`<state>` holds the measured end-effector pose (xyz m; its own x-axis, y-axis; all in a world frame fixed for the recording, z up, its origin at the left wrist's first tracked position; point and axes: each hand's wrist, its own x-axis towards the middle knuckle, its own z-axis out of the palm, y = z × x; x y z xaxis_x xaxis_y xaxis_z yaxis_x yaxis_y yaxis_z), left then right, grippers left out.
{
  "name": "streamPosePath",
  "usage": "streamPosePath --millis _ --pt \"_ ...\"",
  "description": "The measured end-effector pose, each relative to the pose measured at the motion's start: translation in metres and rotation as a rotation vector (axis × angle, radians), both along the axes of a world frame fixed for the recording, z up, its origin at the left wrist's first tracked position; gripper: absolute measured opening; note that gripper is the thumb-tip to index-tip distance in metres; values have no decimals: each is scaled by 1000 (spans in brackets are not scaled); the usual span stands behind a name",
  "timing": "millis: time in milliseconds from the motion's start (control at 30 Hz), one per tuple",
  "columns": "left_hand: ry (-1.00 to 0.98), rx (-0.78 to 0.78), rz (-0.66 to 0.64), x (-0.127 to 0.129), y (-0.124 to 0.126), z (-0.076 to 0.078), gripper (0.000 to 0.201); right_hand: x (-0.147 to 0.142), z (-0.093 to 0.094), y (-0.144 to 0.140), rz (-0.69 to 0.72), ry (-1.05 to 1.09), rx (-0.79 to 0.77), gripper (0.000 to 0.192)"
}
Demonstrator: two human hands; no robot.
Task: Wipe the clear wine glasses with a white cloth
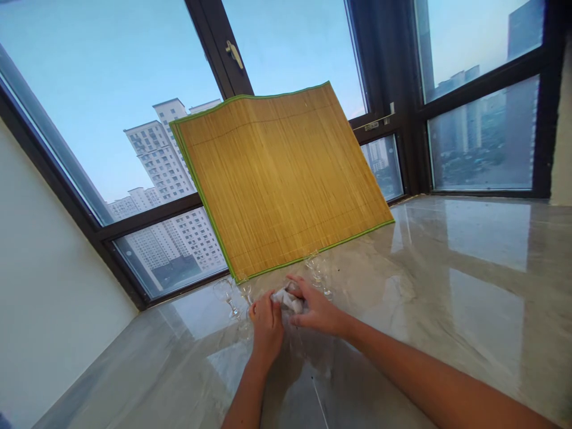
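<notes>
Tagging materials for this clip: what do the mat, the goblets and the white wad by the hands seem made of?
Mat: probably bamboo, low-sheen, from its fine slats. Goblets: likely glossy glass, see-through with highlights; clear plastic possible. White wad: matte cloth or tissue, undecided, from its crumpled folds.

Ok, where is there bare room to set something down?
Widest: the glossy grey marbled surface between the right forearm and the dark window frame. Smaller: between the clear stemmed glasses at left and the white wall. Crowded: around the left hand, right hand and the crumpled white wad between them, near the green-edged tan slatted mat, with more glasses beyond the right hand.
</notes>
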<state>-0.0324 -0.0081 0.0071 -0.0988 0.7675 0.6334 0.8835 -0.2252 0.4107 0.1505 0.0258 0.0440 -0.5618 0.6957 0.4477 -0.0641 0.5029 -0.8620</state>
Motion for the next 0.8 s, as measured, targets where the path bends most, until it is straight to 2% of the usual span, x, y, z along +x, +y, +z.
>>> streamPosePath --millis 133,333,500,600,800 --pt "75 -40 -134 11 -5 0 41 0 -4 2 -15 -75 3 101" --pt "78 14 -102 13 -9 6 37 0 -4 5 -52 -57 122 91" --pt "65 66 -100 10 -7 7 35 -1 -2 6 -190 -21 150 72" --pt "49 71 -56 4 -4 4 36 -1 0 7 -309 -18 220 62" --pt "-22 13 157 -5 3 1 42 2 1 8 -525 -33 490 55"
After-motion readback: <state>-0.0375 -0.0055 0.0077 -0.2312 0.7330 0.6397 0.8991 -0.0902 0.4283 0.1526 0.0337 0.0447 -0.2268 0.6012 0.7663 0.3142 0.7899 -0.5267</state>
